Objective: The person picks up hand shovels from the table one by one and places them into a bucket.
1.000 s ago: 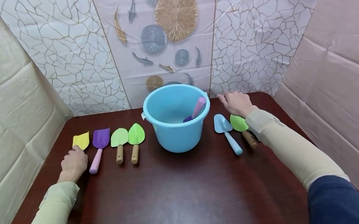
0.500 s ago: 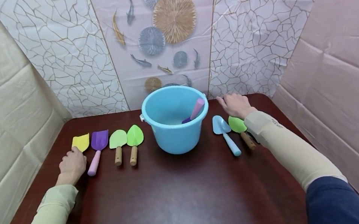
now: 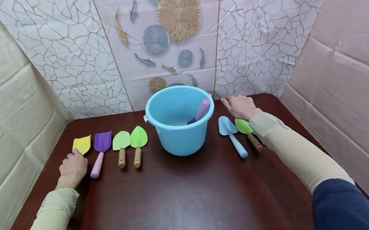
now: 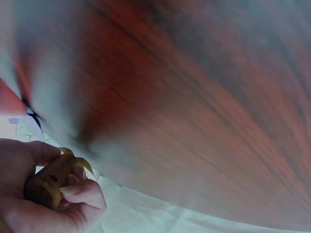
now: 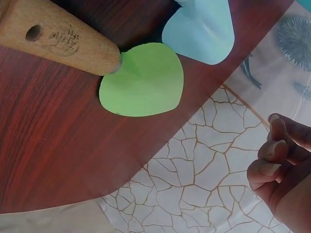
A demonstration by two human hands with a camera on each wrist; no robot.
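Note:
At the left end of the row, my left hand (image 3: 71, 166) grips a yellow hand shovel (image 3: 82, 144) by its wooden handle (image 4: 53, 177); the square blade points away from me. My right hand (image 3: 240, 106) hovers near the back right edge with nothing in it, its fingers loosely bent in the right wrist view. Below it lie a green trowel (image 5: 146, 82) with a wooden handle and a light blue trowel (image 5: 201, 31). Between the hands stands a light blue bucket (image 3: 183, 140). Inside it leans a purple shovel with a pink handle (image 3: 203, 109).
Beside the left hand lie a purple shovel (image 3: 102, 142) with a pink handle, a pale green shovel (image 3: 121, 140) and a bright green trowel (image 3: 138, 136). Cloth walls border the dark wooden table (image 3: 182, 201) at the back and sides.

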